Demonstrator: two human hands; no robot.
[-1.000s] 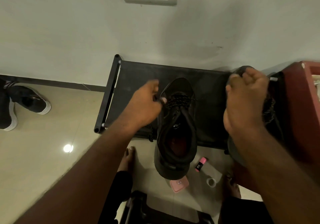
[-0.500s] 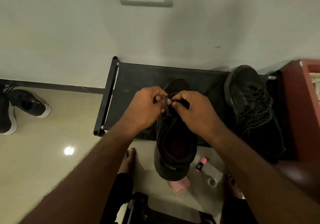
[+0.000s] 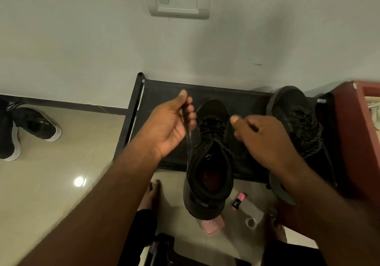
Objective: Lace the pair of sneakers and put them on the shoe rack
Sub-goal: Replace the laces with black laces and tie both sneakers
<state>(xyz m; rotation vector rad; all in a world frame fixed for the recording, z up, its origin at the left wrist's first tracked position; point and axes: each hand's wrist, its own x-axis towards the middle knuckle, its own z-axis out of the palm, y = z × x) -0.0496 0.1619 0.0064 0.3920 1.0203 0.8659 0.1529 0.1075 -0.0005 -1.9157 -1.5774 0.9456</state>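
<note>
A black sneaker (image 3: pixel 207 175) lies on the black shoe rack (image 3: pixel 164 93), toe toward the wall and heel hanging over the front edge. My left hand (image 3: pixel 170 126) holds one end of its black lace (image 3: pixel 188 136) out to the left of the shoe. To the right, my right hand (image 3: pixel 261 136) grips the other lace end. The second black sneaker (image 3: pixel 296 119) lies on the rack's right end, with its speckled laces bunched on top.
A red cabinet (image 3: pixel 357 134) stands right of the rack. On the floor below lie a pink marker (image 3: pixel 238 201), a pink case (image 3: pixel 212 225) and a small tape roll (image 3: pixel 251 223). Another pair of dark shoes (image 3: pixel 35 123) sits on the tiles at far left.
Both hands were together at the middle sneaker's laces; now they have drawn apart, each pulling a lace end outward. Earlier still, my right hand was at the right sneaker.
</note>
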